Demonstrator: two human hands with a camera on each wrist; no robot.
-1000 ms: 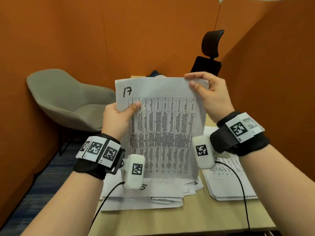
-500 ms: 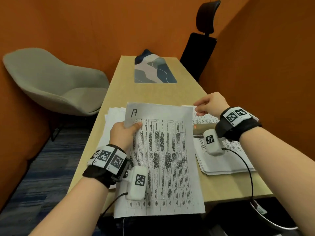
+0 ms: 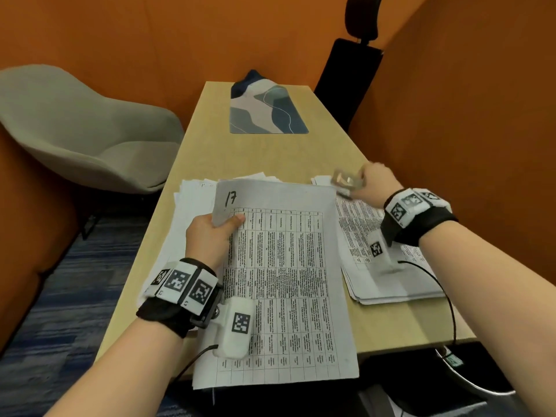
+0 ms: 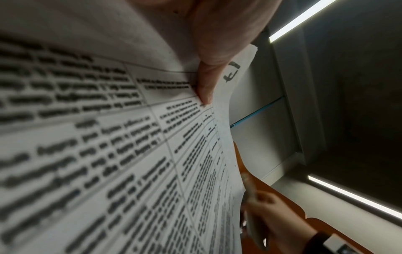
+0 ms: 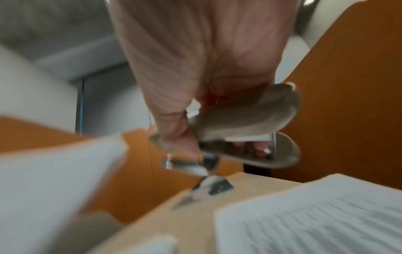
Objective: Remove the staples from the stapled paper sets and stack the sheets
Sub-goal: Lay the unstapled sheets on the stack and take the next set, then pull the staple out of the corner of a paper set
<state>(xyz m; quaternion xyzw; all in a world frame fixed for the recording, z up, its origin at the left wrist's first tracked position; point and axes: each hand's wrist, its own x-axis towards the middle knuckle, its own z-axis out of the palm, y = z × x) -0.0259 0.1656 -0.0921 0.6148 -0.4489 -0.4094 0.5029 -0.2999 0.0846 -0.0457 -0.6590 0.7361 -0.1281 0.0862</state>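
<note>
Nearest the desk's front edge, overhanging it: stapled set marked "17" (image 3: pixel 279 284), pinched near its top left corner between thumb and fingers of left hand (image 3: pixel 210 239), probably steadied for staple removal. Beside it to the right, printed stack (image 3: pixel 388 284) flat on wooden desk (image 3: pixel 270 155). Farther along, above that stack's far edge, right hand (image 3: pixel 376 183) gripping blurred staple remover (image 3: pixel 346 180), apparently brought toward the set's top corner. Behind the set, loose sheets (image 3: pixel 195 197) fanned out.
</note>
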